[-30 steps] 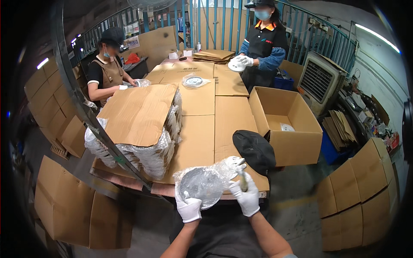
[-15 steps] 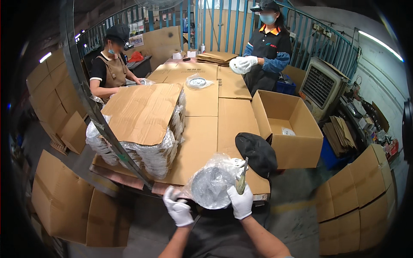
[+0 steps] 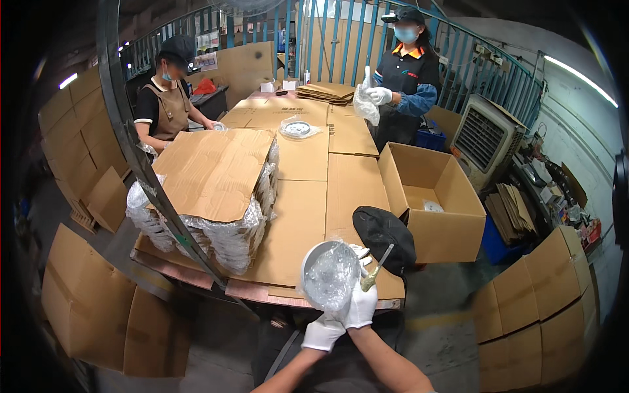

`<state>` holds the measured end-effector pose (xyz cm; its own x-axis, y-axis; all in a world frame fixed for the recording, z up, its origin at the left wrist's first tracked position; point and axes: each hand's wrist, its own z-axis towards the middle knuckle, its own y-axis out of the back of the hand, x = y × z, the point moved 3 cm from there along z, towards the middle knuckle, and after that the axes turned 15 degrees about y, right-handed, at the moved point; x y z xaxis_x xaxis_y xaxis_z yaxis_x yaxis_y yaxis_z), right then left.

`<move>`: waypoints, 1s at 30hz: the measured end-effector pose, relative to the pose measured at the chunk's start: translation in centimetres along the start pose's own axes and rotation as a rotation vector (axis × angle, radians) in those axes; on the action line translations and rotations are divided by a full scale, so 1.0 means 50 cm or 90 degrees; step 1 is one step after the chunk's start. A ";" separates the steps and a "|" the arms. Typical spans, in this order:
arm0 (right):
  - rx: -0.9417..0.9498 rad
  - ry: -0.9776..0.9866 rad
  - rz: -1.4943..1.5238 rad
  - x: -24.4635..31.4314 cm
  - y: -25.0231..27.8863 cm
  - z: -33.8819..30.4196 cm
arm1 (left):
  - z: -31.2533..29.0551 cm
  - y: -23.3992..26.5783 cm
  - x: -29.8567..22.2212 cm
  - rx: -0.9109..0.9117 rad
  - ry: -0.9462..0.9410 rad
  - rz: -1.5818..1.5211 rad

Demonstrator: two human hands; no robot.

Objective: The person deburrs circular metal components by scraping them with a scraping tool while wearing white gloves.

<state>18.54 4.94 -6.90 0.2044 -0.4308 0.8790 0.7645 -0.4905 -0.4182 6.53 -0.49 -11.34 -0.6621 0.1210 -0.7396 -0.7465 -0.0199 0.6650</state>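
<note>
A round, shallow grey part is tilted up at the table's near edge, with a crumpled clear plastic bag over its face. My right hand, in a white glove, grips the part's right side. A tool with a thin pale shaft and a wrapped, greenish handle also sticks out of that hand. My gloved left hand is closed at the part's lower edge, where the plastic gathers, against my right wrist; its fingertips are partly hidden. A black cloth cap or bag lies just beyond my right hand.
Cardboard sheets cover the table. Stacked bubble-wrapped parts stand left, behind a slanting metal post. An open carton with a wrapped part is at right. Another wrapped disc lies farther back. Two co-workers handle parts across the table.
My left hand has moved right, from apart and open to the part's lower edge. The part is raised and tilted, its grey rim now bare at left. The far-right co-worker has lifted a bagged part.
</note>
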 end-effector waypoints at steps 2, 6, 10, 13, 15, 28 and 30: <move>-0.031 -0.095 0.085 0.023 0.001 -0.010 | 0.017 0.076 -0.031 0.259 0.059 0.099; 0.020 -0.020 0.003 0.034 0.020 -0.011 | 0.044 0.200 0.005 -0.030 0.197 -0.151; 0.057 -0.015 -0.038 0.051 -0.004 -0.045 | 0.075 0.184 -0.038 0.037 0.283 -0.155; 0.132 -0.006 -0.073 0.026 -0.003 -0.100 | 0.087 0.121 0.020 -0.006 0.416 -0.669; 0.189 -0.170 -0.017 0.032 -0.010 -0.153 | 0.088 0.128 0.016 -0.152 0.433 -0.754; 0.212 -0.015 -0.189 0.178 0.045 0.078 | 0.121 0.199 0.070 0.033 0.319 -0.316; 0.423 0.050 -0.359 0.152 0.039 0.088 | 0.123 0.188 0.033 0.112 0.267 -0.134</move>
<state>24.26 4.03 -0.04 -0.3359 -0.3197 0.8860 0.9419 -0.1139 0.3160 -1.17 5.61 -5.69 -0.4945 -0.3056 -0.8137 -0.8684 0.1335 0.4776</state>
